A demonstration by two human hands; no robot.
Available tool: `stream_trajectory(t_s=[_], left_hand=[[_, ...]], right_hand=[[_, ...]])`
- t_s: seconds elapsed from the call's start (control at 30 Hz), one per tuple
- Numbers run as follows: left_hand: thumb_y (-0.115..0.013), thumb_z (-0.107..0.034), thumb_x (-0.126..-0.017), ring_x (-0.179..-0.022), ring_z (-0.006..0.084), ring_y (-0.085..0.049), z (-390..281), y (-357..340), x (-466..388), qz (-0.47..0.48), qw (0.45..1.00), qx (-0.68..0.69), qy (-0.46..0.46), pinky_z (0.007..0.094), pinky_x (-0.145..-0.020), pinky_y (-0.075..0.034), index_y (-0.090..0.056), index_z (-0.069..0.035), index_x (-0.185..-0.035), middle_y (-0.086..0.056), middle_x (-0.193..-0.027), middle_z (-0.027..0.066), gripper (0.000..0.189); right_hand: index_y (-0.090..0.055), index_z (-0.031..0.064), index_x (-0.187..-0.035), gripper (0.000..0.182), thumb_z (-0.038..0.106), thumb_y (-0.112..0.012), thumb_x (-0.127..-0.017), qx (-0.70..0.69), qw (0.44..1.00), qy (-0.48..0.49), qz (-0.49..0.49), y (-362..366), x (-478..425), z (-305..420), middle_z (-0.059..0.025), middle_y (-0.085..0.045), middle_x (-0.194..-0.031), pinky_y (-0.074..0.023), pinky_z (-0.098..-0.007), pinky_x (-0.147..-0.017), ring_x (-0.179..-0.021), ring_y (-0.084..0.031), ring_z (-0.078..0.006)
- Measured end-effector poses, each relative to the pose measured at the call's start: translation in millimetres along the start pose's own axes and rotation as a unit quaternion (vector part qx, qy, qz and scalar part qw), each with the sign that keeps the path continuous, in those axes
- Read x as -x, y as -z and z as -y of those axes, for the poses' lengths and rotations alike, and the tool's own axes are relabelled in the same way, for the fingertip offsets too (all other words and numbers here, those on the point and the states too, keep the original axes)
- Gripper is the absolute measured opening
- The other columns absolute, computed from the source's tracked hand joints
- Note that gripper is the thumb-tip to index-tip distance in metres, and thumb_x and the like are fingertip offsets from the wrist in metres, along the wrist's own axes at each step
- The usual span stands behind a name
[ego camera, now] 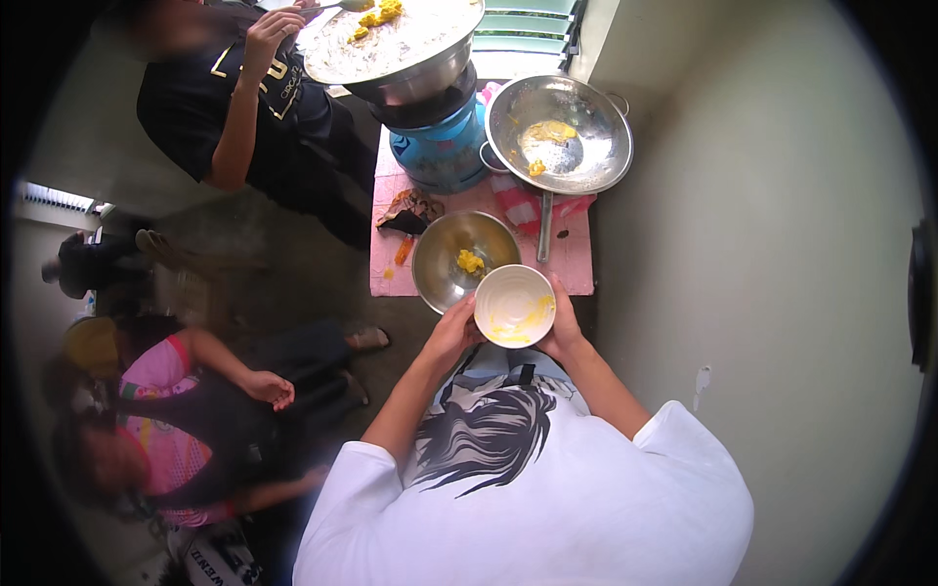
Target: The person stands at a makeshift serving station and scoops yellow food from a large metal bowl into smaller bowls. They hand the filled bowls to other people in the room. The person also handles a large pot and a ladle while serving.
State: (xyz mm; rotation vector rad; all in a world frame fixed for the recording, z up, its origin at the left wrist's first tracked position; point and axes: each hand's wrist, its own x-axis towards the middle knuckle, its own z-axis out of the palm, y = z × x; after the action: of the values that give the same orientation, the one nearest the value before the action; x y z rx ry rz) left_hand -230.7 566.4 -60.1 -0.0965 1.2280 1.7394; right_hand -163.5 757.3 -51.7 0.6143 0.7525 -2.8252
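Observation:
Between my left hand [452, 329] and my right hand [566, 322] I hold a white bowl [513, 308], its inside smeared with yellow residue. Just beyond it, partly behind its rim, a metal mixing bowl [440, 249] holds a lump of yellow food [470, 261]. At the back right rests a steel colander [506, 110] with two ring handles and more yellow food in it. A metal handle [545, 227] points from beneath the colander towards me.
A large metal basin [418, 77] with pale and yellow contents sits over a blue gas tank stove [440, 154]. The pink table [579, 271] bears an orange lighter [404, 250] and checked cloth [516, 201]. One person in black holds a spoon over the basin; others are at left. A wall stands right.

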Motion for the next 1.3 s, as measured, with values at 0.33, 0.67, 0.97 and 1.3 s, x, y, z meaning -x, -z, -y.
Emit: stream_trajectory(t_s=[0.33,0.67,0.97,1.3], left_hand=[[-0.039,-0.033,-0.1,-0.092,0.0111,-0.058,-54,1,-78,0.096,0.995,-0.002,-0.002,0.0291,-0.081,-0.047,-0.042,-0.009,-0.137,-0.06,-0.109,0.0024,0.044],[-0.04,-0.028,-0.1,-0.109,0.0199,-0.056,-75,-4,-111,0.007,1.0,0.024,-0.018,0.037,-0.09,-0.047,-0.042,-0.004,-0.136,-0.053,-0.126,0.009,0.043],[-0.04,-0.031,-0.1,-0.088,0.0109,-0.059,-51,-72,-125,-0.15,0.978,0.114,-0.084,0.028,-0.074,-0.048,-0.047,-0.012,-0.133,-0.061,-0.105,0.0009,0.038],[-0.039,-0.029,-0.1,-0.088,0.0098,-0.055,-50,-134,-126,-0.204,0.959,0.162,-0.112,0.0276,-0.075,-0.044,-0.044,-0.015,-0.133,-0.059,-0.106,-0.0021,0.036]], right_hand=[[-0.047,0.0018,-0.128,0.063,0.053,-0.028,-0.097,0.063,0.993,0.064,-0.073,-36,-29,63,-0.0167,-0.056,-0.123,-0.0455,-0.0418,-0.097,-0.112,-0.057,-0.0269],[-0.05,0.0027,-0.125,0.058,0.05,-0.032,-0.097,0.07,0.997,0.006,-0.042,-22,-87,106,-0.0131,-0.058,-0.119,-0.0457,-0.0375,-0.095,-0.109,-0.058,-0.0232],[-0.052,0.0019,-0.119,0.052,0.047,-0.04,-0.094,0.092,0.989,-0.115,0.023,19,-124,163,-0.0138,-0.06,-0.113,-0.0467,-0.0362,-0.092,-0.104,-0.06,-0.0224],[-0.052,0.0016,-0.119,0.052,0.045,-0.04,-0.094,0.094,0.975,-0.183,0.08,32,-125,207,-0.0146,-0.06,-0.113,-0.0476,-0.0375,-0.092,-0.103,-0.06,-0.0233]])
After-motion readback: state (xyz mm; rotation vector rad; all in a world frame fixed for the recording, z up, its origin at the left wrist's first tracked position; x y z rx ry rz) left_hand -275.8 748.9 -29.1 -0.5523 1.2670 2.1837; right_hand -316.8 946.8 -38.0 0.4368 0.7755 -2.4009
